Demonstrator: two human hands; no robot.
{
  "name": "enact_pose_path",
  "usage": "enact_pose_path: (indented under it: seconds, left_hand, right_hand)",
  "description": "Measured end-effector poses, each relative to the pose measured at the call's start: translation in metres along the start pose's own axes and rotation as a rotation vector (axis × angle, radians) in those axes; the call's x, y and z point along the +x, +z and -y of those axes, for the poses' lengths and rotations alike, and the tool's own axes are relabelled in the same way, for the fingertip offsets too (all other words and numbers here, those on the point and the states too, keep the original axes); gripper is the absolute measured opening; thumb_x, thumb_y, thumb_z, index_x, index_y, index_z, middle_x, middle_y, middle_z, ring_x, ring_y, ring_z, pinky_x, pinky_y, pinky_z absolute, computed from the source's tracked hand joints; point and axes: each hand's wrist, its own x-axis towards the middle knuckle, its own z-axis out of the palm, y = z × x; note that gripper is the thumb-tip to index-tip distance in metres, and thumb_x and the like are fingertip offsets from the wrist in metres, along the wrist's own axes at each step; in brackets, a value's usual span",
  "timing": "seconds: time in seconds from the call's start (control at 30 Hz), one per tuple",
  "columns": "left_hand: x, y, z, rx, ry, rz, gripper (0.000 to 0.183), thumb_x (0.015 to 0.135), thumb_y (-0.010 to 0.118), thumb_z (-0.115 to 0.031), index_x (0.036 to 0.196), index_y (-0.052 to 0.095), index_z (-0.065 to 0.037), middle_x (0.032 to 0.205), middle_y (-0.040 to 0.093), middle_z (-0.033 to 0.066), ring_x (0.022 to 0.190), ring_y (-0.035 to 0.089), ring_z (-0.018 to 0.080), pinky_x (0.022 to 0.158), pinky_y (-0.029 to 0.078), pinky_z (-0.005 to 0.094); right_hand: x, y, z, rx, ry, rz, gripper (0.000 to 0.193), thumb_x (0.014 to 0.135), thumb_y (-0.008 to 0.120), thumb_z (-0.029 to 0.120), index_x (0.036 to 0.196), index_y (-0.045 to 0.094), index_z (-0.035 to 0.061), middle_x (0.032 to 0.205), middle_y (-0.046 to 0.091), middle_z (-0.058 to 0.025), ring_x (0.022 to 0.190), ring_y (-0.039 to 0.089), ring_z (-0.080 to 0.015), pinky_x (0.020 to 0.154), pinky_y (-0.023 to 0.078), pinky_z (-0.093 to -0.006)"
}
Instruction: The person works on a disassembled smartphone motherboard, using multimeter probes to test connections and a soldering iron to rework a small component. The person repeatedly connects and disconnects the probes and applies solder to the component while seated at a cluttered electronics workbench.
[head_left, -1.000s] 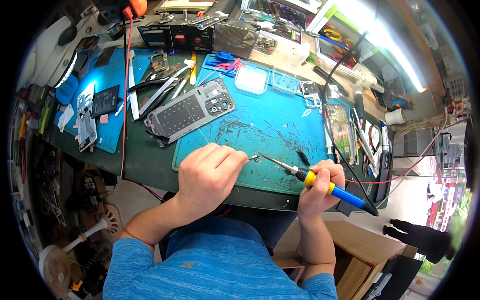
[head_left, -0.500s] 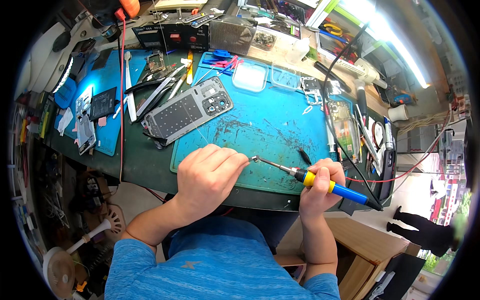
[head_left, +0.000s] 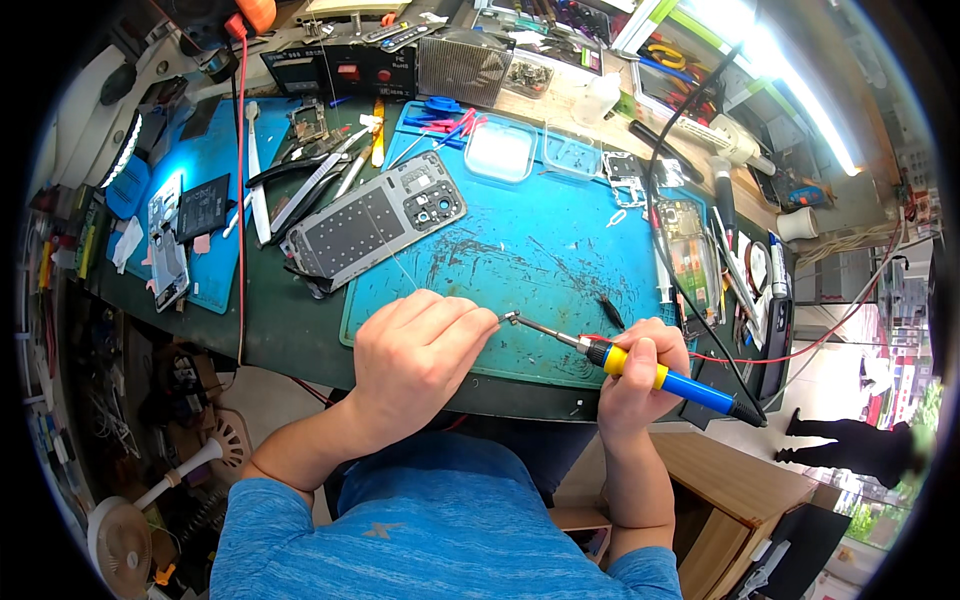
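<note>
My right hand (head_left: 645, 375) grips a soldering iron (head_left: 690, 388) with a yellow and blue handle. The iron's metal shaft points left, and its end meets a small metallic part (head_left: 512, 318) at the fingertips of my left hand (head_left: 420, 345). Those left fingers are pinched together on the part, which is too small to make out fully. From above the left knuckles a thin wire (head_left: 404, 272) runs up over a grey phone frame (head_left: 350, 235). Both hands are over the near edge of a blue work mat (head_left: 500, 255).
Pliers (head_left: 290, 172) and tweezers lie beyond the phone frame. Clear plastic trays (head_left: 500, 150) stand at the mat's back edge. An opened phone (head_left: 690, 255) lies at the right, and a black cable (head_left: 660, 180) arcs across to the iron. Another person (head_left: 850, 445) stands far right.
</note>
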Motion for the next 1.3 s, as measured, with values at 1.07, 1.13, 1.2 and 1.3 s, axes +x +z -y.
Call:
enact_pose_path:
  seconds: [1.07,1.13,1.2,1.3]
  left_hand:
    - [0.0,-0.001,0.002,0.012,0.021,0.014,0.016,0.083,0.087,-0.005,0.095,0.078,-0.01,0.09,0.076,0.0013,0.077,0.07,0.021,0.066,0.055,0.0346]
    - [0.0,0.0,0.001,0.015,0.022,0.013,0.016,0.083,0.087,-0.005,0.095,0.078,-0.01,0.09,0.076,0.0012,0.077,0.07,0.021,0.066,0.055,0.0346]
    - [-0.001,0.0,0.001,0.018,0.02,0.016,0.016,0.083,0.086,-0.005,0.096,0.078,-0.01,0.09,0.076,0.0012,0.077,0.07,0.0211,0.066,0.055,0.0346]
    - [-0.001,0.0,0.001,0.019,0.021,0.017,0.016,0.083,0.086,-0.005,0.096,0.078,-0.01,0.091,0.076,0.0014,0.077,0.07,0.0211,0.066,0.055,0.0347]
  right_hand:
    - [0.0,-0.003,-0.011,0.03,-0.078,0.029,0.011,0.097,0.061,0.004,0.087,0.059,0.0005,0.079,0.069,-0.0128,0.065,0.061,-0.0171,0.06,0.05,-0.0315]
    - [0.0,-0.004,-0.013,0.019,-0.087,0.034,0.01,0.097,0.061,0.004,0.087,0.059,0.0006,0.079,0.069,-0.0126,0.065,0.06,-0.0169,0.06,0.049,-0.0315]
    - [0.0,-0.004,-0.013,0.016,-0.09,0.037,0.01,0.097,0.061,0.004,0.088,0.06,0.0006,0.079,0.068,-0.0125,0.065,0.06,-0.0168,0.06,0.049,-0.0314]
    - [0.0,-0.004,-0.012,0.022,-0.087,0.038,0.009,0.096,0.061,0.003,0.088,0.06,0.0006,0.079,0.068,-0.0124,0.066,0.059,-0.0167,0.061,0.049,-0.0315]
